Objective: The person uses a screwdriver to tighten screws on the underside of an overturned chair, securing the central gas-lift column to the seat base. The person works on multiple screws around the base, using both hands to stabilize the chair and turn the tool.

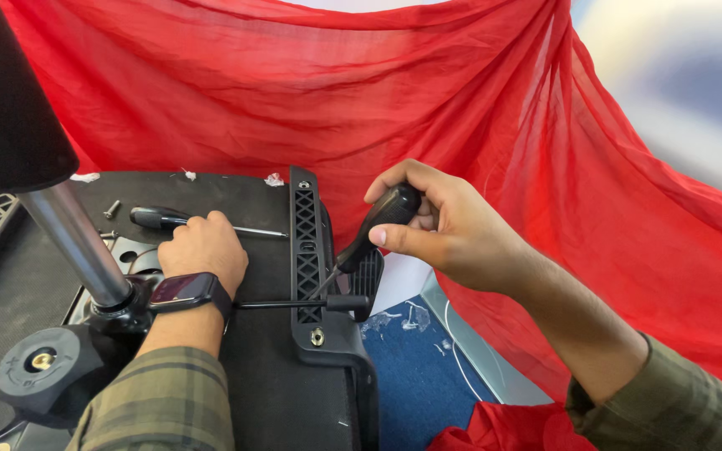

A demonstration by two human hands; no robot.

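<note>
My right hand (453, 227) grips the black handle of a screwdriver (380, 222), its thin shaft angled down-left toward the black plastic armrest bracket (307, 250) on the overturned office chair seat (277, 384). My left hand (204, 247), with a dark smartwatch (185, 291) on the wrist, rests fisted on the seat's underside by the metal mechanism plate, beside the chrome gas cylinder (77, 242). What it holds, if anything, is hidden. A second black-handled screwdriver (160, 219) lies on the seat just beyond its knuckles.
A loose screw (111, 209) lies near the spare screwdriver. A black lever rod (294, 304) sticks out to the right. A black knob (39, 361) sits lower left. Red cloth (478, 108) drapes behind and right. Blue carpet (411, 367) shows below.
</note>
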